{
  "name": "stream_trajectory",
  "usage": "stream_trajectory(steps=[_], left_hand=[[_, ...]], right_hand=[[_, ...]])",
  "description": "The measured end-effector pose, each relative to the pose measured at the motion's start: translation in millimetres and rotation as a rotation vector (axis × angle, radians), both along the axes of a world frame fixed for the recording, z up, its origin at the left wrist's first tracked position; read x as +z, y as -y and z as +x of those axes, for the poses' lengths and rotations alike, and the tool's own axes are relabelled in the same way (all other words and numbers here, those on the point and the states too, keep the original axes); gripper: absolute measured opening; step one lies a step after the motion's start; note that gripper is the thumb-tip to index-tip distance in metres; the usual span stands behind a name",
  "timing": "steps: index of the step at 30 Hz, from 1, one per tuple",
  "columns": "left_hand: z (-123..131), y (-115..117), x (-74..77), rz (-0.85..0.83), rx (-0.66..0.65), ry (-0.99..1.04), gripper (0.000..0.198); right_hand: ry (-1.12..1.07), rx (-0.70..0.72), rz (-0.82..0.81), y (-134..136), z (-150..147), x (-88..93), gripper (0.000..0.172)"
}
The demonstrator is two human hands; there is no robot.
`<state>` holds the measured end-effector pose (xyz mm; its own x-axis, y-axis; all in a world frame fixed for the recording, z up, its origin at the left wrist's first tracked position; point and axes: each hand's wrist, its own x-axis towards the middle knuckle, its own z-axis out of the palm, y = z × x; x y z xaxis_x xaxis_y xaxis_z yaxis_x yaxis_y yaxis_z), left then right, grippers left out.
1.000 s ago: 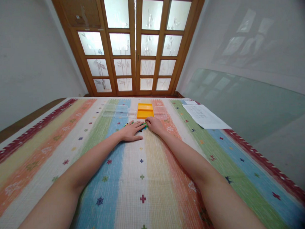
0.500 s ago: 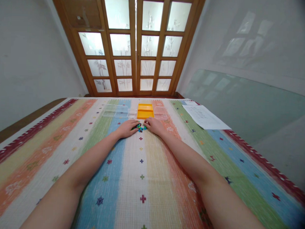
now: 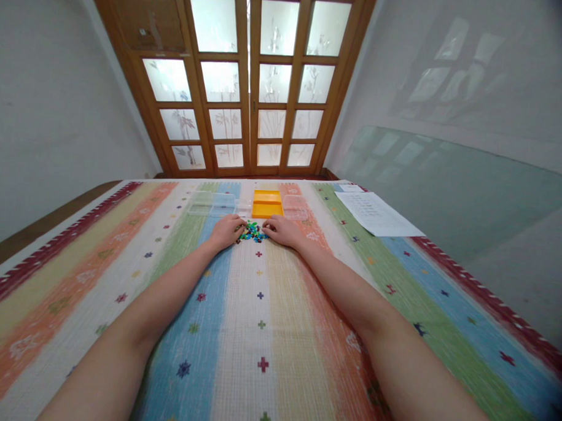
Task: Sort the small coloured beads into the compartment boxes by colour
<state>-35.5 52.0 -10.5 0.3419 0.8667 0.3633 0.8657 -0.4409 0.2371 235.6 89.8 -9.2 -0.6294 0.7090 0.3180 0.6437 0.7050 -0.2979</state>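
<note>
A small heap of tiny coloured pieces (image 3: 251, 232), green, blue and dark, lies on the striped cloth (image 3: 258, 332) far out in front of me. My left hand (image 3: 225, 231) rests just left of the heap with its fingers curled at the heap's edge. My right hand (image 3: 283, 231) lies just right of it, fingers bent and touching the pieces. Whether either hand holds a piece is too small to make out. An orange tray (image 3: 267, 205) stands right behind the heap.
Clear plastic trays (image 3: 212, 204) sit left of the orange tray, and another clear tray (image 3: 296, 206) sits to its right. A printed paper sheet (image 3: 376, 214) lies at the right. Wooden glazed doors (image 3: 248, 80) stand beyond the table; a glass pane (image 3: 448, 179) leans at right.
My left hand has drawn back to the left off the heap and curled its fingers, so the coloured pieces now show between both hands. My right hand barely moved.
</note>
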Motion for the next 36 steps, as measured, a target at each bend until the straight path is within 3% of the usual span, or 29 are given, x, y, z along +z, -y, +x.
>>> stream_trajectory(steps=[10, 21, 31, 36], left_hand=[[9, 7, 3.1, 0.018, -0.125, -0.077, 0.022], [0, 1, 0.8, 0.008, -0.032, -0.061, 0.027], [-10, -3, -0.4, -0.017, 0.049, 0.041, 0.027], [-11, -6, -4.9, -0.017, 0.001, 0.055, 0.03]], right_hand=[[0.057, -0.001, 0.032, -4, -2, -3.9, 0.024], [-0.041, -0.005, 0.007, -10, 0, -10.3, 0.023], [0.006, -0.022, 0.011, 1, -2, 0.9, 0.028], [0.013, 0.088, 0.019, 6, -9, 0.6, 0.038]])
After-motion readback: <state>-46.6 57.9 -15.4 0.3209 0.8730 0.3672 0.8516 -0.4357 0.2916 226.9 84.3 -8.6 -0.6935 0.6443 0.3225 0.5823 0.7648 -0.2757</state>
